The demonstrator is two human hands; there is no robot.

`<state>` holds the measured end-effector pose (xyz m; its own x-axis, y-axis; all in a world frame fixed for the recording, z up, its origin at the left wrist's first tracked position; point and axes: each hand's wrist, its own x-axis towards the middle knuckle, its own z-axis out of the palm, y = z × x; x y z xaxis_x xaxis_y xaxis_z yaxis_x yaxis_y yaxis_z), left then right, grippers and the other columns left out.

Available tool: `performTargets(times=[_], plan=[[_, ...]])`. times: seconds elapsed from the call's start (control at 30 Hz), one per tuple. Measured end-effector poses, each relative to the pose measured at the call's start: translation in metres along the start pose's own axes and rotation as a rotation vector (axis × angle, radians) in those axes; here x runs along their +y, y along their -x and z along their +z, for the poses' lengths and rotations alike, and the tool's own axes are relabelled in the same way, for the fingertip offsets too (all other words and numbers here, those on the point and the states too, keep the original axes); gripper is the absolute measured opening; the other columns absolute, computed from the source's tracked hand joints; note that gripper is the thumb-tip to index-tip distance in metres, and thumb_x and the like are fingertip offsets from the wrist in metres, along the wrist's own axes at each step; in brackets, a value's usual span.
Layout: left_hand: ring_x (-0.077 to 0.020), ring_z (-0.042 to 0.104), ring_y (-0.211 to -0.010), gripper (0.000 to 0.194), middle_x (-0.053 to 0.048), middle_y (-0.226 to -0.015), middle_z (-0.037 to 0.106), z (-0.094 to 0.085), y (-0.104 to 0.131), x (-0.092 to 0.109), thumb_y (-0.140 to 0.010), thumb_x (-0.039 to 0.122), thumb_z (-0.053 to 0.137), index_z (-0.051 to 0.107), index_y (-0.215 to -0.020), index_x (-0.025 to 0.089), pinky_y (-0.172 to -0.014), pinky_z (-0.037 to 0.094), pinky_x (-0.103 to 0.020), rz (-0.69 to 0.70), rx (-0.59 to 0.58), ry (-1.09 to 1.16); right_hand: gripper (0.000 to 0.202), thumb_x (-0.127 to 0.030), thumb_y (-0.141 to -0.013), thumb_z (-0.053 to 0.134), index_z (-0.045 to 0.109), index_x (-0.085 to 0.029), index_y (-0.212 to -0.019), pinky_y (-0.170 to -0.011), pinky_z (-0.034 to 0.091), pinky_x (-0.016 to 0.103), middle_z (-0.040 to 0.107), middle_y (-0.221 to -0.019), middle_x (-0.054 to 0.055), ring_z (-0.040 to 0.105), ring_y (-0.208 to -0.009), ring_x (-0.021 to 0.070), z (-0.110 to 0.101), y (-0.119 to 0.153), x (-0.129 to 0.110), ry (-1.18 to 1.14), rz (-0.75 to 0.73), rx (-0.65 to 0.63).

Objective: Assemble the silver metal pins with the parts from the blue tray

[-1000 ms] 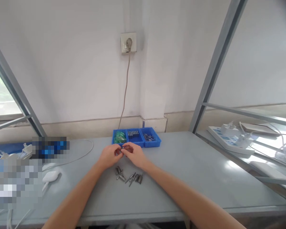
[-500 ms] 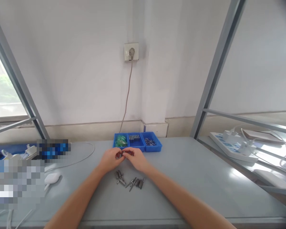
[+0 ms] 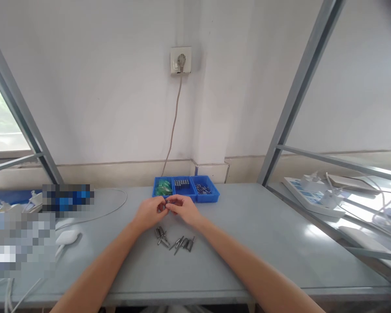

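My left hand [image 3: 150, 213] and my right hand [image 3: 185, 210] meet fingertip to fingertip over the table. Both are closed in a pinch around a small metal part [image 3: 167, 201], mostly hidden by the fingers. Just beyond them stand three joined blue bins [image 3: 211, 198]. The left one holds green plastic-looking pieces [image 3: 163, 187], the middle one rows of metal cylinders [image 3: 181, 183], and the right one loose metal pins [image 3: 202, 189]. Nearer to me lie two small groups of metal cylinders and pins, one on the left [image 3: 162, 236] and one on the right [image 3: 184, 244].
A white plug or adapter [image 3: 68, 237] with its cable lies on the grey table [image 3: 247, 243] at left, near a blurred-out patch. Grey metal frame posts [image 3: 288, 117] rise on both sides. White power strips [image 3: 313, 198] lie beyond the right post. A cable hangs from the wall socket [image 3: 180, 61].
The view has shifted slightly, so the bins and table sit a little higher. My hands stay together at the small part, the right fingers slightly more raised. The loose pieces lie as before.
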<state>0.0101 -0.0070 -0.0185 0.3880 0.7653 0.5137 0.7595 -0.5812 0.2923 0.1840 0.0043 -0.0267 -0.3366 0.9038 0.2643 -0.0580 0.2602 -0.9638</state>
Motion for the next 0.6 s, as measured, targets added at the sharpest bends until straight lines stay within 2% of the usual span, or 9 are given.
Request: performTargets(times=[0.17, 0.3, 0.43, 0.6], plan=[[-0.0101, 0.048, -0.057, 0.014, 0.003, -0.064, 0.056, 0.0012, 0.0001, 0.0007, -0.081, 0.029, 0.057, 0.053, -0.072, 0.019, -0.055, 0.033, -0.022, -0.012, 0.036, 0.002, 0.036, -0.036, -0.064, 0.075, 0.067, -0.016, -0.093, -0.062, 0.045, 0.028, 0.068, -0.085, 0.005, 0.06, -0.076, 0.0165, 0.0002, 0.0018, -0.0018, 0.015, 0.01, 0.033], [-0.0097, 0.047, -0.056, 0.012, 0.004, -0.063, 0.055, 0.0001, 0.0002, 0.0034, -0.08, 0.027, 0.058, 0.054, -0.072, 0.019, -0.056, 0.034, -0.021, -0.014, 0.075, 0.005, 0.032, -0.036, -0.066, 0.073, 0.067, -0.016, -0.09, -0.06, 0.046, 0.027, 0.069, -0.086, 0.005, 0.061, -0.075, 0.0165, 0.0006, 0.0045, -0.0051, 0.052, 0.013, 0.034], [-0.0097, 0.047, -0.056, 0.013, 0.003, -0.063, 0.055, 0.0005, 0.0005, 0.0021, -0.08, 0.028, 0.057, 0.053, -0.071, 0.019, -0.055, 0.034, -0.021, -0.005, 0.104, 0.02, 0.027, -0.033, -0.068, 0.072, 0.068, -0.017, -0.09, -0.069, 0.048, 0.029, 0.069, -0.087, 0.004, 0.06, -0.077, 0.0159, 0.0007, 0.0053, -0.0093, 0.105, -0.043, 0.044], [-0.0095, 0.047, -0.055, 0.016, 0.003, -0.062, 0.055, 0.0033, 0.0004, -0.0015, -0.081, 0.03, 0.058, 0.053, -0.071, 0.019, -0.055, 0.034, -0.021, 0.01, 0.116, 0.028, 0.025, -0.032, -0.071, 0.07, 0.069, -0.019, -0.092, -0.072, 0.049, 0.031, 0.07, -0.089, 0.004, 0.061, -0.077, 0.0164, 0.001, 0.0044, -0.0082, 0.168, -0.064, 0.055]])
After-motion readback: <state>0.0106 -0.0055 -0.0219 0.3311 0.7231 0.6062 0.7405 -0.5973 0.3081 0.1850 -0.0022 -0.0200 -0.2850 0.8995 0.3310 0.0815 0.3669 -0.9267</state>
